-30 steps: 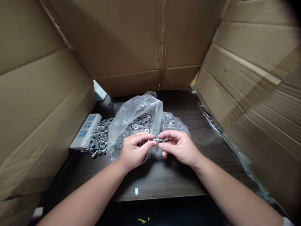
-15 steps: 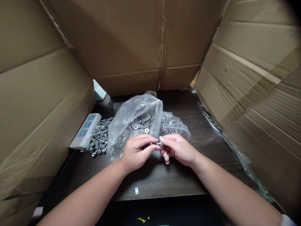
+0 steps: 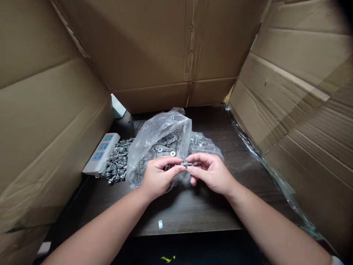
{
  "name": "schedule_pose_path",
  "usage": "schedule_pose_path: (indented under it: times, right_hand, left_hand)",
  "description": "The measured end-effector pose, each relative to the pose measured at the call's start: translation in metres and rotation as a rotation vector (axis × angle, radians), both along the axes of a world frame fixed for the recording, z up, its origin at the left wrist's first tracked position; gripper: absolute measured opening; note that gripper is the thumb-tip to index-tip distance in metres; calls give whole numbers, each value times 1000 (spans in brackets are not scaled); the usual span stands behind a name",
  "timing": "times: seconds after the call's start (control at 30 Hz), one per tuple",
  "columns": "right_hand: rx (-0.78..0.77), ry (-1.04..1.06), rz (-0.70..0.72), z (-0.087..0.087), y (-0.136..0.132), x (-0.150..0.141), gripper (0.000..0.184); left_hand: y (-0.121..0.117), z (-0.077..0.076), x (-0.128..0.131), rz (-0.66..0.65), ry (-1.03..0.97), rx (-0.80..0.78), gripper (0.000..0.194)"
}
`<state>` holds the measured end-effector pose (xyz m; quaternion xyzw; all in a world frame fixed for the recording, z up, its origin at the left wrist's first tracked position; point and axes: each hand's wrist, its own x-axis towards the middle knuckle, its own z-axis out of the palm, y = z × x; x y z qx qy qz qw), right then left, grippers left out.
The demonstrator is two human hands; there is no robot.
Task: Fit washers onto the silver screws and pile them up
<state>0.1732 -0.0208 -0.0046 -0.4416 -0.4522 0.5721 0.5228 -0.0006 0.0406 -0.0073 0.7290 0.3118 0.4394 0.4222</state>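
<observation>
A small metal bolt (image 3: 186,164) with a washer round it lies sideways between my fingertips, above the bags. My left hand (image 3: 161,175) pinches its left end with thumb and forefinger. From the other side, the thumb and forefinger of my right hand (image 3: 211,170) close on the washer and shank; its other fingers curl underneath. Just behind my left hand is an open clear plastic bag (image 3: 157,127), with loose washers (image 3: 173,153) and small nuts showing in its mouth. A second clear bag (image 3: 206,142) of bolts sits behind my right hand.
Left of the bags, a heap of bolts (image 3: 117,162) lies against a white power strip (image 3: 96,162). Cardboard walls (image 3: 154,55) enclose the dark table (image 3: 215,209) at the back and both sides. A small paper scrap (image 3: 160,224) lies near the front edge.
My right thumb has shifted lower and its forefinger now lies on top, so the bolt's shank shows between my hands. My left hand keeps its pinch.
</observation>
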Motion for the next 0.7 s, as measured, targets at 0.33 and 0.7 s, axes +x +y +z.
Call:
schedule_pose_path:
  times: [0.33, 0.7]
  right_hand:
    - [33, -87, 120, -3, 0, -1, 34]
    - [70, -83, 1, -1, -1, 0, 27]
  left_hand:
    - [-2, 4, 0, -89, 29, 118, 6]
    - [0, -1, 0, 33, -12, -15, 13]
